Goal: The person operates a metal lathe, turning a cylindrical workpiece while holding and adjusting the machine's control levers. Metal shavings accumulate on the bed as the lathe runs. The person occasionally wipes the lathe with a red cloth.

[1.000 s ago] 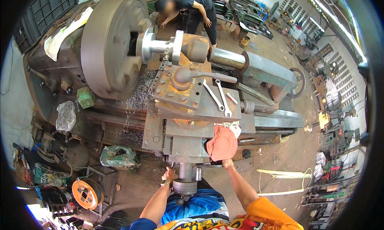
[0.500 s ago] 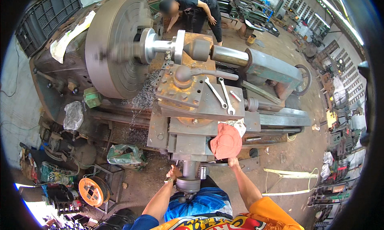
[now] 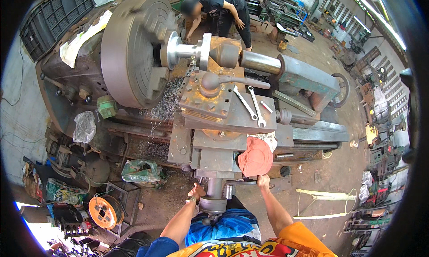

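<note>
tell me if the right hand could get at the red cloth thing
Probably yes: the right hand is just below the red cloth thing in this view, with nothing visible between them. It appears to be on the dark metal part, so it might have to let go first.

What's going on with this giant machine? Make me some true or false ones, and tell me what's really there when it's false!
1. Two wrenches lie on top of the lathe. True.
2. The right hand is touching a wrench. False: it is lower in the picture, apart from both wrenches.
3. A person in dark clothes bends over beyond the lathe. True.
4. The orange spool is at the picture's upper right. False: it is at the lower left.
5. The big round chuck is left of the tailstock. True.
</note>
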